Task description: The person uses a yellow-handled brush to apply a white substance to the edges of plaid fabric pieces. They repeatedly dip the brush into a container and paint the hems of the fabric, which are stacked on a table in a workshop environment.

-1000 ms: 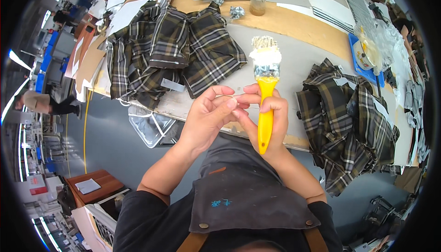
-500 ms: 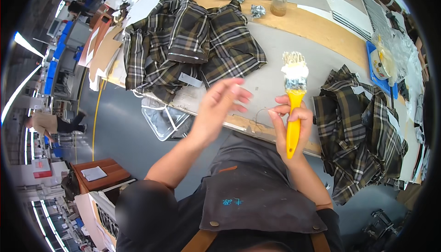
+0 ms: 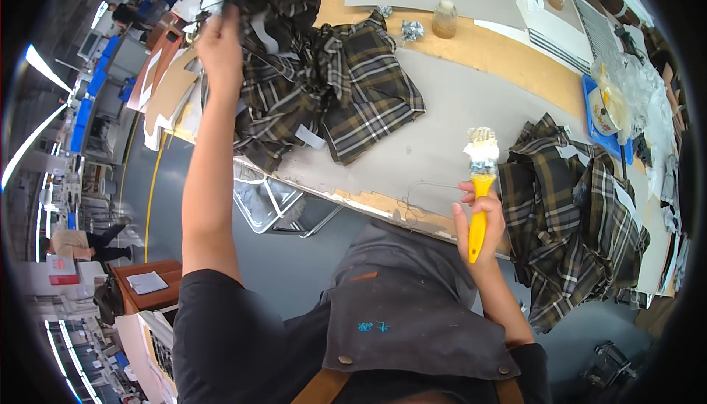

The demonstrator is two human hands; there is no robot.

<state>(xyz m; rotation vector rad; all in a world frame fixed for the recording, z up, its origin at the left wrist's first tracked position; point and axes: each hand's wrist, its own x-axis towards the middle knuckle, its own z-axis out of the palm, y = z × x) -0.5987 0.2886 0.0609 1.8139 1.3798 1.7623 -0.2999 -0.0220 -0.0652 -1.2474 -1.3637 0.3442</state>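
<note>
My left hand [image 3: 221, 54] reaches to the far left of the table, its blurred fingers closed at the edge of a dark plaid cloth piece [image 3: 283, 10] that is pulled up and bunched. Below that lie more plaid pieces [image 3: 375, 83] with a small white label [image 3: 309, 136]. In my right hand [image 3: 482, 220], over the table's near edge, is a yellow-handled brush [image 3: 479, 231], bristles pointing away from me. Thick white paste coats the bristles. A second heap of plaid pieces [image 3: 571, 220] hangs over the table edge to the right of this hand.
A grey board covers the table [image 3: 456, 87]. Toward the back stand a squeeze bottle [image 3: 445, 21] and crumpled foil [image 3: 412, 30]. At the right, a blue tray [image 3: 595, 106] holds a paste bowl [image 3: 604, 113]. A metal-framed stool [image 3: 269, 201] stands below. Someone [image 3: 81, 244] is far left.
My left hand has moved from the middle to the far left and taken hold of a plaid piece, now pulled up and crumpled. The brush has come slightly nearer and to the right.
</note>
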